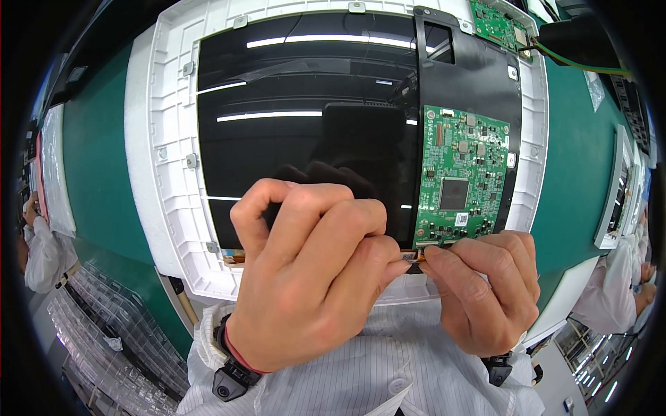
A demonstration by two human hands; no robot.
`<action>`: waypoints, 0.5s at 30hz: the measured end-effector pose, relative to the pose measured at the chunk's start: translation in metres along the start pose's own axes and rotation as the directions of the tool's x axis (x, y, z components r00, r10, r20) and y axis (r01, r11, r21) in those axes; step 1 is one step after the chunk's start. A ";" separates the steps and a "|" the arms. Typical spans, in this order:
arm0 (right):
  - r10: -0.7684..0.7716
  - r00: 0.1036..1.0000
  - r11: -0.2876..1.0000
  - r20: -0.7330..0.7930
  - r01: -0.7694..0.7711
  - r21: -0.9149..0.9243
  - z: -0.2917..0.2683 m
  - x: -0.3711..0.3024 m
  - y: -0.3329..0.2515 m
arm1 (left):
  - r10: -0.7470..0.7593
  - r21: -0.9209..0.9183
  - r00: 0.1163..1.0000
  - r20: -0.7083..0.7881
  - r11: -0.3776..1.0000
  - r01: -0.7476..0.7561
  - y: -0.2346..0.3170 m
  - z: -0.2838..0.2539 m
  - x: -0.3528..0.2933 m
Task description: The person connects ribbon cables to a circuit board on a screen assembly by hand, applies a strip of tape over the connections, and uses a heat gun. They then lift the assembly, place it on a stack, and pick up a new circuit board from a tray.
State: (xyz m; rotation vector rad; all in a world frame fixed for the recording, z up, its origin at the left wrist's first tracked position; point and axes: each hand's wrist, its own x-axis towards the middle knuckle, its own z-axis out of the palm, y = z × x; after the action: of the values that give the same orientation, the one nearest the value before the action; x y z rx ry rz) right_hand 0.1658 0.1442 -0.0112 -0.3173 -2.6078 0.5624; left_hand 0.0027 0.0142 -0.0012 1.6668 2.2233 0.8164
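A black display panel [277,149] lies face up in a white plastic frame [173,132] in front of me. On the black strip along its right side sits a green circuit board [479,173] with a large square chip. Just below the board's near edge is a small flat flex cable [411,256], orange-brown with a pale patch. My left hand [309,270] reaches over the panel's near edge, thumb and finger pinched on the cable. Its other end is pinched by my right hand [489,291], just below the board. Fingers hide most of the cable.
A second green board [501,29] is at the frame's far right corner, with a green-yellow wire [583,64] near it. The frame rests on a green mat [97,159]. Clear plastic trays [104,333] stand lower left. Another framed unit [612,194] lies at right. Co-workers' white sleeves show at both sides.
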 end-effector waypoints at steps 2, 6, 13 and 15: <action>0.007 1.000 1.000 0.000 -0.007 0.002 0.000 0.000 0.000 | -0.006 0.000 1.000 0.001 1.000 0.006 0.000 0.000 0.000; 0.022 0.999 1.000 0.026 -0.022 -0.001 -0.003 0.001 -0.001 | -0.007 -0.008 1.000 0.002 1.000 0.007 0.000 0.000 0.001; 0.026 0.999 1.000 0.042 -0.027 0.010 -0.006 0.003 -0.002 | -0.011 -0.026 1.000 0.003 1.000 0.011 -0.001 0.000 0.001; 0.012 0.998 1.000 0.060 -0.013 0.009 -0.007 0.004 -0.002 | -0.010 -0.029 1.000 0.005 1.000 0.010 -0.002 0.000 0.001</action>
State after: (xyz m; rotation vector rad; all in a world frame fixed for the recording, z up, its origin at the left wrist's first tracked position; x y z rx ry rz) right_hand 0.1658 0.1462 -0.0035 -0.3191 -2.6614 0.5968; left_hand 0.0011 0.0150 -0.0023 1.6418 2.2040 0.8365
